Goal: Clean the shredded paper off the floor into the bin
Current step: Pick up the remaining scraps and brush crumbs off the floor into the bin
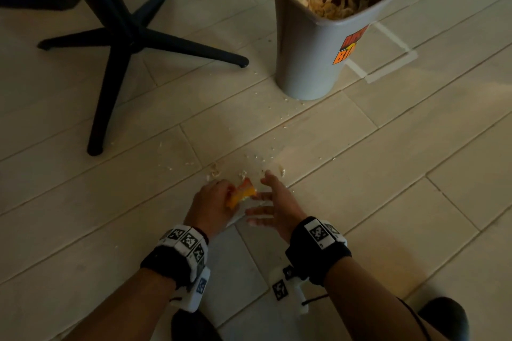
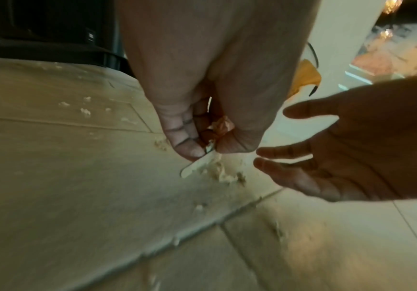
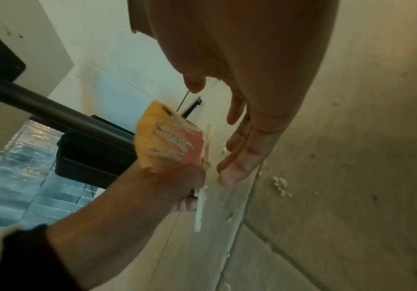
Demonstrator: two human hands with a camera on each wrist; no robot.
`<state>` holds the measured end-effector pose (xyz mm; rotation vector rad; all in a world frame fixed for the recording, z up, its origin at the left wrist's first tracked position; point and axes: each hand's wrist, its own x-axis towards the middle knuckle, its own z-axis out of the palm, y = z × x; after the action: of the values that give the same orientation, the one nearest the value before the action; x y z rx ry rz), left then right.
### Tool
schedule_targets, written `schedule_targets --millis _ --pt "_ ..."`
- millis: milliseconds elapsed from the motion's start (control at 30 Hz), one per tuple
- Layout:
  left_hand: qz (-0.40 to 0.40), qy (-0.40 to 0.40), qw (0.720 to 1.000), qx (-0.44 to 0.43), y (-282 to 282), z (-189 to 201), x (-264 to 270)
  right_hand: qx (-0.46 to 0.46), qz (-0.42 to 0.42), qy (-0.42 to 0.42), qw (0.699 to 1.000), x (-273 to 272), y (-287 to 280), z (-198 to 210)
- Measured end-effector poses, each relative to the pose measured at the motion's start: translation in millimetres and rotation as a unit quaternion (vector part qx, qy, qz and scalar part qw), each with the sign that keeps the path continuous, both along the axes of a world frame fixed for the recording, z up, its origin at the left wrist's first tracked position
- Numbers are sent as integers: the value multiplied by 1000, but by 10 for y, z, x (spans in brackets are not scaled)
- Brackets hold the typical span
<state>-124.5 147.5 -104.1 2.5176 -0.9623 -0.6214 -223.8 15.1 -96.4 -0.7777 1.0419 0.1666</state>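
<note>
Shredded paper: small pale crumbs and flakes scattered over the floor, thickest just beyond both hands, thinning toward the bin. More paper, long curly strips, heaped inside the bin. Bin is grey plastic, tapered, rounded-rectangle rim, clear liner showing at one inner corner; orange-black sticker on its side, only "BI" readable. Floor is matte beige plank tile with thin grout lines; pale tape strips right of the bin. Left hand grip clamped on a crumpled orange-red wrapper plus a flat pale stick, stick tip down at the crumbs; wrapper print too blurred to read. Right hand grip apart, fingers straight, palm facing the left hand, fingertips at or near the floor, contact unclear. Black star chair base far left, well apart from the hands. Open floor between hands and bin.
</note>
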Motion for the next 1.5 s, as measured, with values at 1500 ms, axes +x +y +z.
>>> schedule_targets --millis 1500 --pt "-90 -147 958 -227 -2277 2218 1140 -661 333 39 672 -328 -591 -432"
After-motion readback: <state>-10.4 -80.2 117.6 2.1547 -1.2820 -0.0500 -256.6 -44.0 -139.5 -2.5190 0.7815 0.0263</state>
